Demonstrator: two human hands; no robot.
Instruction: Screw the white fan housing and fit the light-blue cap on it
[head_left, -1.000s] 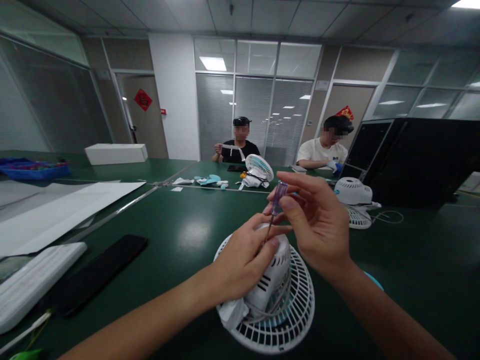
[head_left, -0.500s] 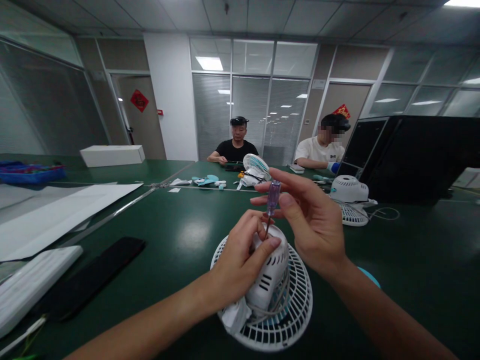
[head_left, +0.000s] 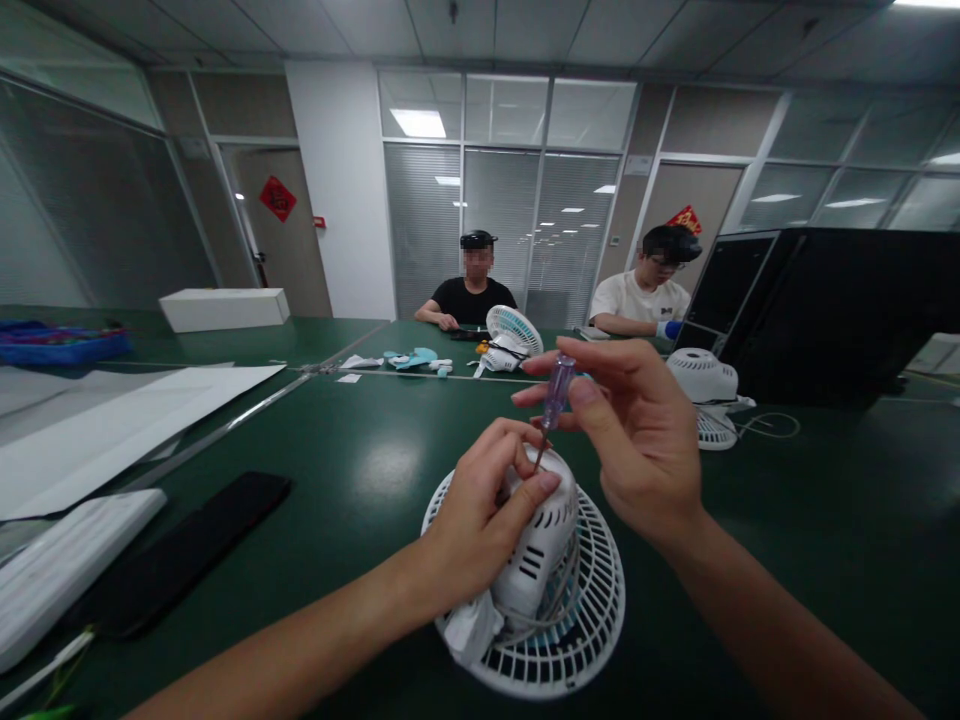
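Screwdriver (head_left: 558, 390) pinched by right hand (head_left: 646, 440) above white fan (head_left: 534, 575) | fan's top clasped, partly hidden by left hand (head_left: 480, 510) | flat black object (head_left: 202, 545) seen left of fan

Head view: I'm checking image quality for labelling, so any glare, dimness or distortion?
Head view: pale glare on the green table, left of the fan; same view, lower right corner dim; same view, left door leaning, likely lens distortion.
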